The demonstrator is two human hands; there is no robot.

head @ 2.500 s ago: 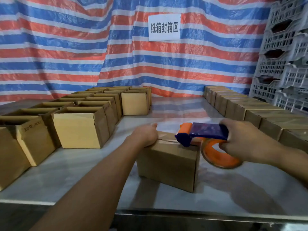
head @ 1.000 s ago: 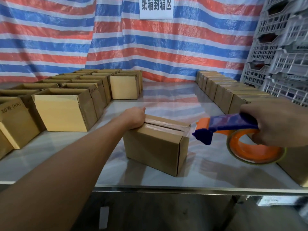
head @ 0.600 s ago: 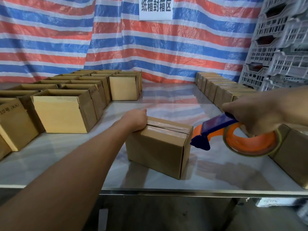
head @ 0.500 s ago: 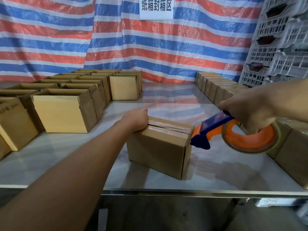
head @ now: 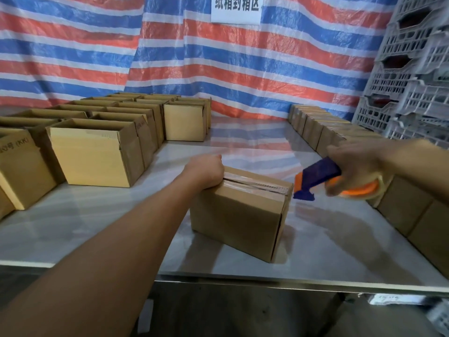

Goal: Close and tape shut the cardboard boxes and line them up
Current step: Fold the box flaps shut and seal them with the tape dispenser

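cardboard box (head: 239,216), glossy-taped, under curled left hand (head: 206,172); right hand (head: 353,166) seemingly tight round dispenser (head: 315,177)

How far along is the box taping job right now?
Done: a row of closed boxes lines the right side. In hand: the middle box has tape along its top seam; the left hand holds it, the right hand grips the tape dispenser just off its end. Left: the open boxes on the left.
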